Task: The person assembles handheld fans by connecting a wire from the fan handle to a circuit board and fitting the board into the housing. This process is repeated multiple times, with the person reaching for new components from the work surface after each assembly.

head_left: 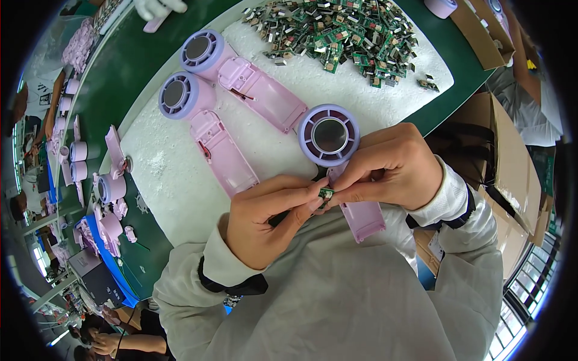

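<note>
"What have they got between their fingers over there?"

"A small green circuit board (326,194). The left hand (262,219) has it pinched between thumb and fingertips, just in front of the person's body."

"And the right hand (400,165)?"

"Fingers bent, tips drawn in close to the board from the right. Whether they grip the board or the pink handle beneath, I can't tell from here."

"The handle of what?"

"Of a pink fan body (330,137): purple spoked ring on the far side of the hands, round silvery centre, handle slanting nearer and to the right, partly covered by the right hand."

"Any more like it?"

"Two, to the left and farther off on the white pad (159,171). The farther fan (262,95) and the nearer fan (223,150) lie side by side, handles open like troughs, a bit of wire in each."

"That's quite a heap of circuit boards (355,36)."

"At the far end of the pad, yes, with a single board (428,85) just to the right of it."

"And past the pad?"

"The green worktop (105,75), pink and purple parts (111,188) along its left side. Far left, somebody else's white-gloved hand (159,7). On the right, a big cardboard box (516,159)."
</note>
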Available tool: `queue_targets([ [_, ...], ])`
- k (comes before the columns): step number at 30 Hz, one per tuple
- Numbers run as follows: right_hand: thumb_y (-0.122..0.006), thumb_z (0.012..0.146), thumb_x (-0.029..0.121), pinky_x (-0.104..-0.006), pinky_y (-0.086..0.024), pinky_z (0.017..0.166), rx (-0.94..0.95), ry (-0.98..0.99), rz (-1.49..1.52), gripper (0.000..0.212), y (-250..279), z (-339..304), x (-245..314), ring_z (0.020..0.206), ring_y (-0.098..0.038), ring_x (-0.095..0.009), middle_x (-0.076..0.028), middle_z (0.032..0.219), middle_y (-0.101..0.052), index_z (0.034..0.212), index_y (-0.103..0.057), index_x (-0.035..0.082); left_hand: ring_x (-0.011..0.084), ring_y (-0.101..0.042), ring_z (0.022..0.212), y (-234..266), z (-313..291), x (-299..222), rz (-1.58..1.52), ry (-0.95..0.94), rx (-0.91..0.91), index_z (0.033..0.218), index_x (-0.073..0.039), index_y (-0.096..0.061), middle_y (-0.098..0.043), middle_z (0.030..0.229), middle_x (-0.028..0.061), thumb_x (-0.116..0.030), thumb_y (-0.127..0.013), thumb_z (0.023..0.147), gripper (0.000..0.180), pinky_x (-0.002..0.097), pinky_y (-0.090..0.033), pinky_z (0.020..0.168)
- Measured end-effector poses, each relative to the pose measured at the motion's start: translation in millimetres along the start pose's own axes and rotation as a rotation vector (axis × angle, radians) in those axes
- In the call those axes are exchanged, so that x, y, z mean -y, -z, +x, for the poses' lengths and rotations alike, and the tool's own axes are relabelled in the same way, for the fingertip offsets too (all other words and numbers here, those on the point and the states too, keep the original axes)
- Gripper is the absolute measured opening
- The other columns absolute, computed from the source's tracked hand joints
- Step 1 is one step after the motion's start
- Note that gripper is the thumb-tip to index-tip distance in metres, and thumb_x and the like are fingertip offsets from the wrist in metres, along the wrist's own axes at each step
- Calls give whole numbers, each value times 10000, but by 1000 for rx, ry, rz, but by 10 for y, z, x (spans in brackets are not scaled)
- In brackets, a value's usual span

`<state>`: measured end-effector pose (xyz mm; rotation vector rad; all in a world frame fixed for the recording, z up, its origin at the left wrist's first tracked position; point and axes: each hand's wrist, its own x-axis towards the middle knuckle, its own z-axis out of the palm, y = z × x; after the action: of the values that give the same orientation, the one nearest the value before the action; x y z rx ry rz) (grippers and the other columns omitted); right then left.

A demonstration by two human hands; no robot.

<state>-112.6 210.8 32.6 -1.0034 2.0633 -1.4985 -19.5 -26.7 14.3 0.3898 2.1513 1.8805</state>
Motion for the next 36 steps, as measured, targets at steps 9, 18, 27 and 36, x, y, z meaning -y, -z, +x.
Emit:
queue_targets([
  [9, -858, 723, 89, -278, -487, 531, 125, 249, -319, 200, 94, 47, 103, 650, -638, -144, -6, 824, -674, 906, -780, 110, 170, -705, 920, -133, -45, -45, -78, 28, -184, 1268, 24, -659, -685, 1137, 147, 47, -611, 986, 287, 264, -564, 782],
  [18, -804, 709, 84, -273, -485, 543, 53, 573, -692, 326, -56, -38, -17, 666, -609, -143, 9, 854, -616, 1031, -771, 121, 204, -706, 1042, -157, -54, -54, -125, 51, -239, 1289, 57, -604, -667, 1183, 150, 34, -578, 1010, 282, 282, -563, 883],
  [27, -828, 739, 67, -273, -508, 579, -204, 364, -414, 253, -233, 11, 33, 663, -637, -160, -41, 915, -721, 988, -782, 79, 223, -699, 1074, -178, -35, -67, -240, 61, -325, 1283, 70, -591, -663, 1192, 160, 34, -563, 1014, 273, 327, -589, 915],
  [36, -807, 770, -45, -265, -510, 611, -270, 52, -225, 235, -257, -42, 159, 647, -626, -140, -34, 859, -752, 982, -781, 54, 239, -706, 1077, -206, -25, -26, -181, 4, -334, 1291, 72, -581, -642, 1202, 164, 36, -548, 1019, 276, 333, -604, 913],
])
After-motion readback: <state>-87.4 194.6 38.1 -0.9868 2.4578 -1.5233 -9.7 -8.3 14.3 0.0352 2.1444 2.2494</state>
